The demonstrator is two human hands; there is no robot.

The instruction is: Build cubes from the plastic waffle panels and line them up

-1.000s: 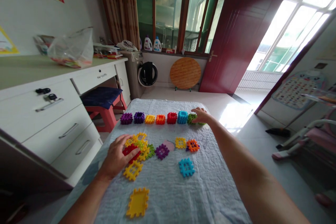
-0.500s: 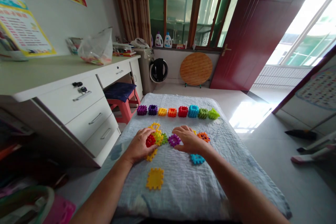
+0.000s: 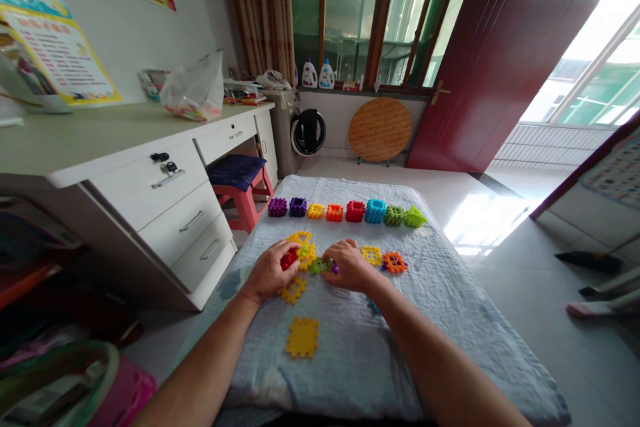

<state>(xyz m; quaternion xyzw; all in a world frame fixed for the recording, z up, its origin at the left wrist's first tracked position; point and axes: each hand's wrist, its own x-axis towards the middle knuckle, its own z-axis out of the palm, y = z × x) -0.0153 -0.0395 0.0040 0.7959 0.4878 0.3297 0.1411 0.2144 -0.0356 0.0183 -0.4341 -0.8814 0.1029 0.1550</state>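
Blocks lined up, eight of them, purple at one end, lime at the other: that row of blocks [image 3: 356, 211] looks finished, I'd judge, and it's our marker. On the person's side of it, plenty lies loose! Left hand [image 3: 270, 271], nearer than the row's left part, has fingers curled round a red piece [image 3: 289, 259], right beside a yellow cluster [image 3: 302, 238]. Right hand [image 3: 349, 265], nearer than the row's middle, dips bent fingers over a green piece [image 3: 319, 266] and a purple piece [image 3: 335, 268]; whether they pinch either, I cannot tell. Left over, all outside the row: a yellow frame [image 3: 371, 255] and an orange piece [image 3: 395, 262] nearer than its right half, a blue piece [image 3: 375, 307] mostly hidden, a yellow lattice [image 3: 294, 290], and, farthest from the row, a solid yellow panel [image 3: 303, 337].
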